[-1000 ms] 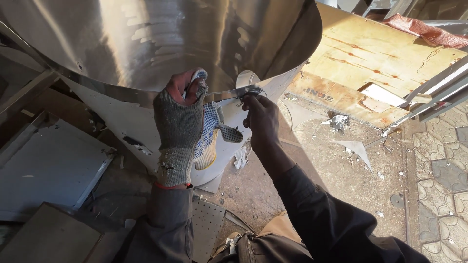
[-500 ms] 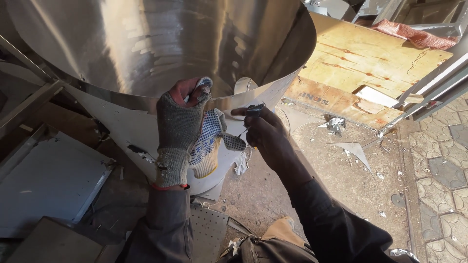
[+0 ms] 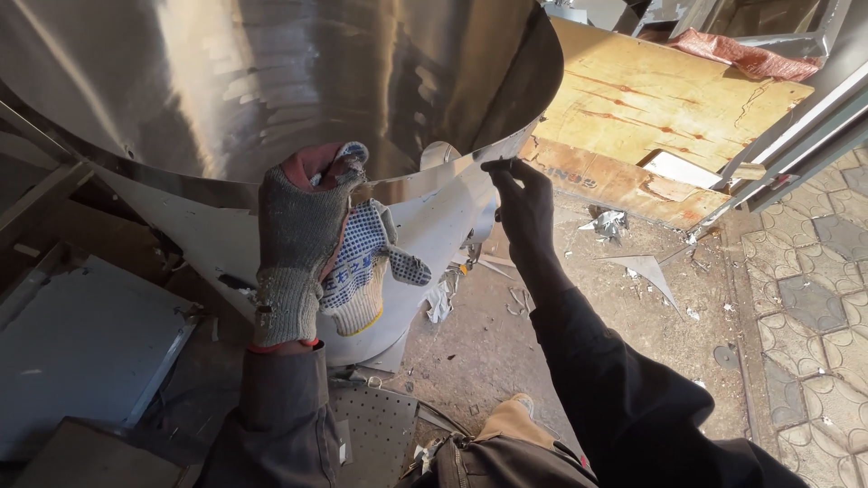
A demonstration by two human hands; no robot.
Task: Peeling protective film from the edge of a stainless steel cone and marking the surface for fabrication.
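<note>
Head camera looks down, close over both hands.

Hard sunlight from the right, glare streaks on the curved steel sheet (image 3: 271, 81), deep shadow lower left, sharp focus.

No packages, labels, signs, screens visible

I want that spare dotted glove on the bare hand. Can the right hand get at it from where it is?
Probably yes: the right hand is bare and free, and the dotted glove hangs from the left hand, nothing between.
</note>
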